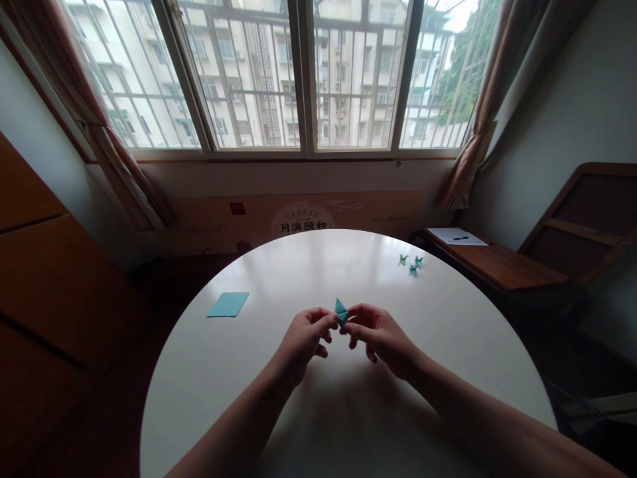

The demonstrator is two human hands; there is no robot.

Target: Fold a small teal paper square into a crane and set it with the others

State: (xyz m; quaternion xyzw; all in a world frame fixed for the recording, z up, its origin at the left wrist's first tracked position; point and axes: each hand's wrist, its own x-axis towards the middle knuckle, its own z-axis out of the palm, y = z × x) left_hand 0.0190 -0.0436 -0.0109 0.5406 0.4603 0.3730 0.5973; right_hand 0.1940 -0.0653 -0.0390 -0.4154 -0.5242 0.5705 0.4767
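Note:
A small teal piece of folded origami paper (pixel 341 311) is held up over the white table, its pointed tip upward. On its left side, my left hand (pixel 311 335) pinches it between thumb and index finger. From the right, my right hand (pixel 381 334) grips the same paper with thumb and forefinger, the other fingers curled below. The fingertips cover part of the folds. Beyond my left hand lies a flat stack of blue square paper (pixel 228 305). At the far right of the table stand a green origami bird (pixel 403 260) and two teal origami birds (pixel 413 270).
The round white table (pixel 199 385) fills the middle. To the right stands a wooden bench (pixel 502 265) bearing a white sheet (pixel 450 236) and a pen (pixel 460 238). A barred window (pixel 306 79) with tied curtains (pixel 112 153) rises behind. A wooden cabinet (pixel 54 279) is at left.

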